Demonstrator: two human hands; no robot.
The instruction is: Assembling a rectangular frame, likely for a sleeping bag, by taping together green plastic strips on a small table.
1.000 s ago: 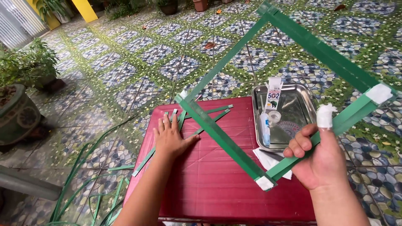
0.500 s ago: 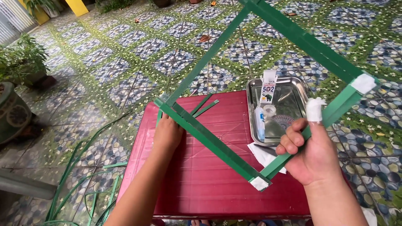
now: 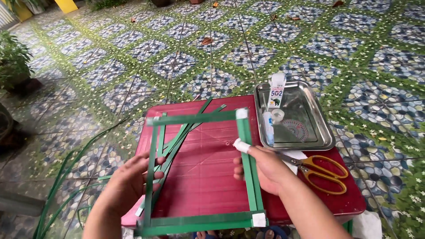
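A square frame of green strips [image 3: 195, 118], taped white at its corners, lies flat just above a small red table [image 3: 208, 172]. My right hand [image 3: 261, 168] grips the frame's right side strip; its thumb wears a white wrap. My left hand [image 3: 128, 183] holds the left side strip with the fingers curled around it. Several loose green strips [image 3: 177, 137] lie on the table under the frame.
A steel tray [image 3: 310, 132] at the table's right rear holds a glue tube and a small card. Yellow-handled scissors [image 3: 318, 170] lie beside it on white paper. Long green strips [image 3: 57, 190] trail on the patterned tile floor at left. Potted plants [image 3: 13, 62] stand far left.
The frame was held up tilted by my right hand alone; it has come down flat over the table, and my left hand has left the table and taken its left side.
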